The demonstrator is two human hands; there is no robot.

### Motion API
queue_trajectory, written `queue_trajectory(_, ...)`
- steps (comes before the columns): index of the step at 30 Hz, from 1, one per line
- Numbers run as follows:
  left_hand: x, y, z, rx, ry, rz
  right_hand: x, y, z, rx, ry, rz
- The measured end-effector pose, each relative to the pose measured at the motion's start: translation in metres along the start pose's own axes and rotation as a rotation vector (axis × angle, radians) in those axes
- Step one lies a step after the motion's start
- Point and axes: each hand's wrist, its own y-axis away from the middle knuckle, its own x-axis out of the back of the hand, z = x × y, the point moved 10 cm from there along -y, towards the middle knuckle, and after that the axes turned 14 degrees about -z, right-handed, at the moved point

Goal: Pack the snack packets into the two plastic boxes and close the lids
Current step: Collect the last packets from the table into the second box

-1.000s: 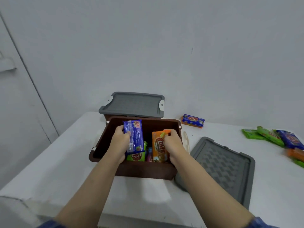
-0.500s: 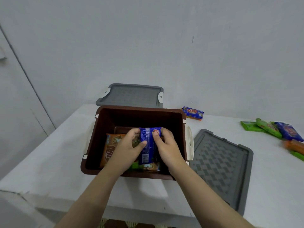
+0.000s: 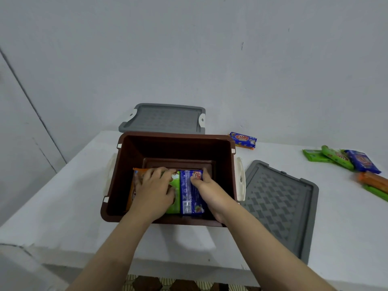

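Two hands in brown box (image 3: 168, 148), left hand (image 3: 154, 190) spread on packets, right hand (image 3: 206, 190) fingers pinching blue packet (image 3: 190, 196)

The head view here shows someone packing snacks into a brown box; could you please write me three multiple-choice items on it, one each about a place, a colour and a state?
1. Where does the loose grey lid lie?
A. On the table right of the brown box
B. Inside the brown box
C. On the floor

2. What colour is the packet under the right hand?
A. Red
B. Blue
C. White

3. What state is the brown box in?
A. Lid shut
B. Tipped on its side
C. Open, with both hands inside

Answers:
1. A: the lid rests flat on the white table, beside the box's right wall.
2. B: the blue packet lies beside a green packet, the thumb on its top.
3. C: the box stands upright with no lid, and the left hand lies on the packets.
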Motion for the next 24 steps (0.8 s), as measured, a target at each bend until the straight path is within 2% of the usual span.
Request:
queue_trajectory(2,0.000,-0.002,0.000,-0.022,0.005,-0.011,0.005,0.000,-0.005,-0.013,0.099,0.055)
queue_trajectory(6,-0.004,-0.008,0.001,-0.023,0.009,-0.065,0.016,-0.004,-0.017,-0.073,0.454,0.196)
queue_trajectory(10,-0.006,-0.011,0.000,-0.020,0.017,-0.104,0.010,-0.006,-0.032,0.044,0.569,0.204)
queue_trajectory(12,-0.010,-0.012,-0.002,0.002,0.037,-0.130,0.006,-0.009,-0.034,0.041,0.700,0.178)
queue_trajectory(16,-0.015,-0.011,-0.014,0.158,0.056,-0.179,0.012,-0.012,-0.035,0.021,0.765,0.206)
queue_trajectory(21,-0.016,-0.020,-0.014,0.153,0.023,-0.242,0.013,-0.014,-0.038,-0.044,0.808,0.188)
queue_trajectory(24,-0.009,-0.028,-0.013,0.168,0.056,-0.245,0.012,0.000,-0.063,0.033,1.039,0.322)
